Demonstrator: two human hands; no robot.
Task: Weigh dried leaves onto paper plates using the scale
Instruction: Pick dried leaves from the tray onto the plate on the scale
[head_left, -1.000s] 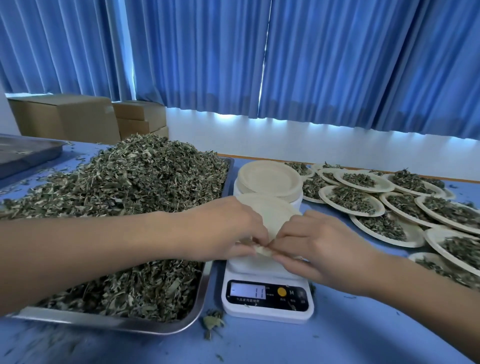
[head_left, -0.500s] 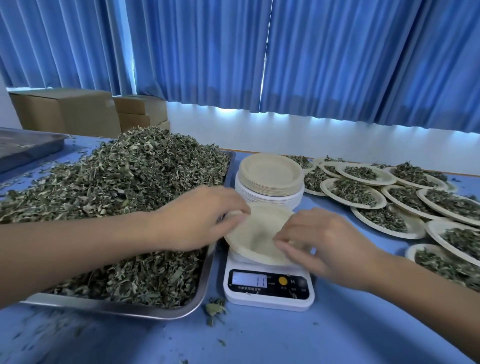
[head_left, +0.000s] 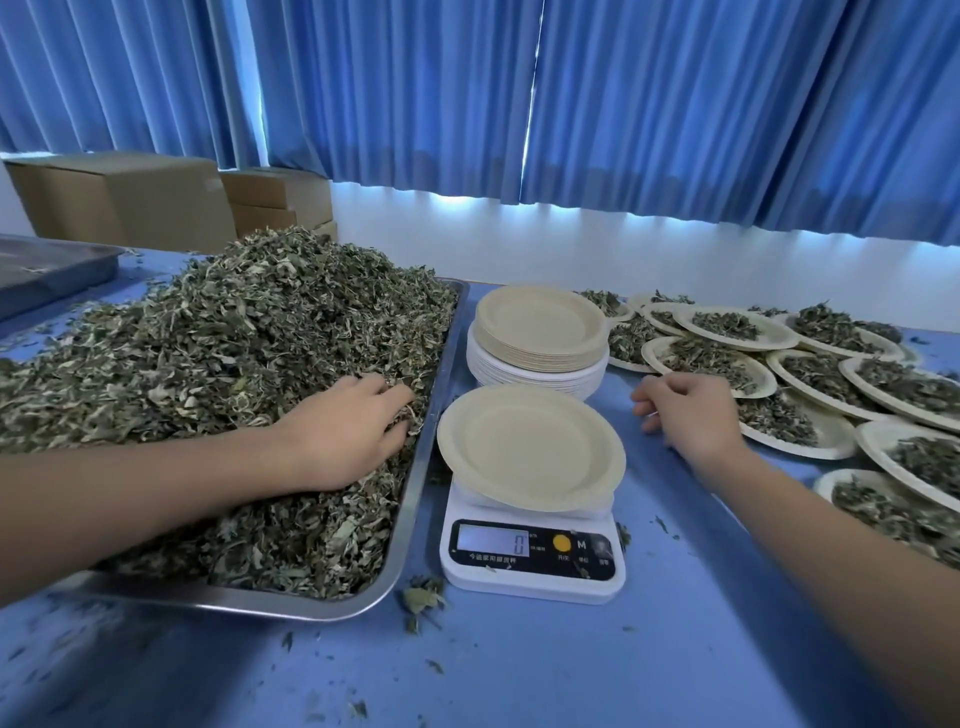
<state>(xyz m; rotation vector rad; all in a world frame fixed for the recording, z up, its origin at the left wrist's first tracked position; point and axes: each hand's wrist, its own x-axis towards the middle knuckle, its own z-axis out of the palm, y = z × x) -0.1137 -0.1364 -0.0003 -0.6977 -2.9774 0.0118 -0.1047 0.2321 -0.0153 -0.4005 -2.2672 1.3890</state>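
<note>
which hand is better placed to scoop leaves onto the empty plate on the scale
Left. The left hand lies on the dried leaves in the tray, fingers dipping in, beside the empty plate on the scale. The right hand hangs loosely curled over the table, away from the tray, holding nothing.

Shiny metal tray (head_left: 415, 499), matt paper plate (head_left: 530, 447), glossy white plastic scale (head_left: 530, 582), pleated cloth curtains (head_left: 623, 114)

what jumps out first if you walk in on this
A huge heap of dried leaves fills the metal tray on the left, the left hand digging into it. At centre an empty paper plate sits on the white scale, reading 0. Leaf-filled plates crowd the right side.
</note>
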